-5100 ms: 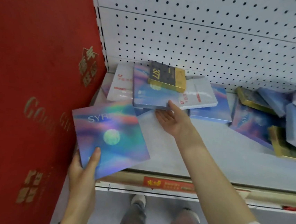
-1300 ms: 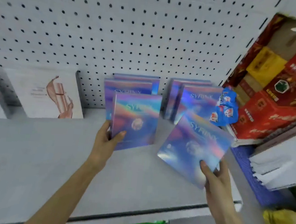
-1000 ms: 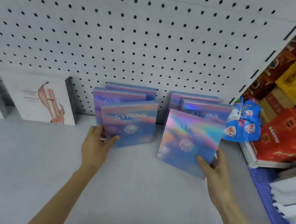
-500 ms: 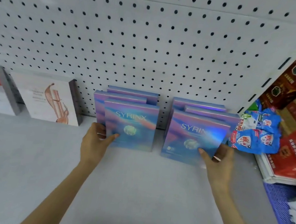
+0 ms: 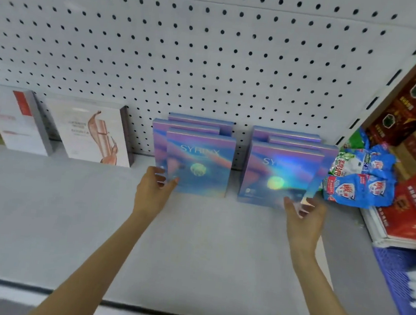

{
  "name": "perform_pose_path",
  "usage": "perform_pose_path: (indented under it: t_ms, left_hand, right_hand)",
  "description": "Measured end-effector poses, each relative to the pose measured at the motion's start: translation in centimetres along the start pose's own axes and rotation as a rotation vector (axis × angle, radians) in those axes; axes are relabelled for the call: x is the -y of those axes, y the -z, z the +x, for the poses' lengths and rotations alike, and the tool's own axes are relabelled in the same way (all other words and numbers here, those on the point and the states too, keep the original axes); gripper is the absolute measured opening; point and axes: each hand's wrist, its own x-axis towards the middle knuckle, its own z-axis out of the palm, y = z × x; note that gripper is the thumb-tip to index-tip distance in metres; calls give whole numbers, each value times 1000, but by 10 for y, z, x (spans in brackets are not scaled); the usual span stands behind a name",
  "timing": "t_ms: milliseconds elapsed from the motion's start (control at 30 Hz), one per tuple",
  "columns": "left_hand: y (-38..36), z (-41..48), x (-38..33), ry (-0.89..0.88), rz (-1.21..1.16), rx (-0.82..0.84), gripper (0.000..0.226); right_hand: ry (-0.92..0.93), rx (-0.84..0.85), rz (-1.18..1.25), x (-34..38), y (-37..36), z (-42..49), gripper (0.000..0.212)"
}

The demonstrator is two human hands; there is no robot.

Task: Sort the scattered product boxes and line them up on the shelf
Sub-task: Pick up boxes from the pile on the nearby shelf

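Iridescent blue cardboard boxes (image 5: 198,164) being squared along grey shelf (image 5: 193,245) back edge; my left hand (image 5: 154,190) pinches one, right hand (image 5: 303,214) blurred, grip unclear; next: release.

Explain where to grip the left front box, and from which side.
I would grip the left front box by its side edges, from the front. It stands upright with more boxes behind, so its back is covered; the gap beside it frees the right edge.
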Motion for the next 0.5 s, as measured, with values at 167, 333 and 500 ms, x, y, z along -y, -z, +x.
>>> perform_pose_path:
  t_ms: [167, 333, 500]
  left_hand:
    - [56, -61, 25, -27, -198, 67, 37]
    - [177, -132, 114, -22, -363, 83, 27]
    - [306, -208, 235, 58, -266, -10, 39]
  right_hand:
    - [35, 63, 25, 27, -19, -95, 45]
    - [149, 398, 98, 63, -68, -243, 38]
    - [266, 766, 11, 71, -133, -424, 50]
